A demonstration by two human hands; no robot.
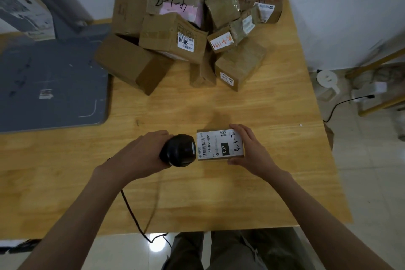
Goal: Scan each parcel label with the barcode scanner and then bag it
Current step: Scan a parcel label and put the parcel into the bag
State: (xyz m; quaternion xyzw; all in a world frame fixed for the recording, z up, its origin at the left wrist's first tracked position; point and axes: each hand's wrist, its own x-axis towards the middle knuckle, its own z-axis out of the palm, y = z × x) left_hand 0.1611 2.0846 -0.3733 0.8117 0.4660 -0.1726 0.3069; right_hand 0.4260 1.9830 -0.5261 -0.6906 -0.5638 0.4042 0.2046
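Note:
A small cardboard parcel (220, 144) lies near the middle of the wooden table (241, 193), its white label facing up with "032" and handwritten "4-3-2". My right hand (247, 149) grips the parcel's right side. My left hand (140, 155) holds a black barcode scanner (178, 152), whose head sits right at the label's left edge, where the barcode is. A black cable (131, 210) runs from the scanner off the table's front edge.
Several brown cardboard parcels (188, 35) are piled at the table's far side, some with labels or handwritten numbers. A grey flat base (50, 85) covers the table's left part. On the floor at right are a white device (326, 79) and a cable.

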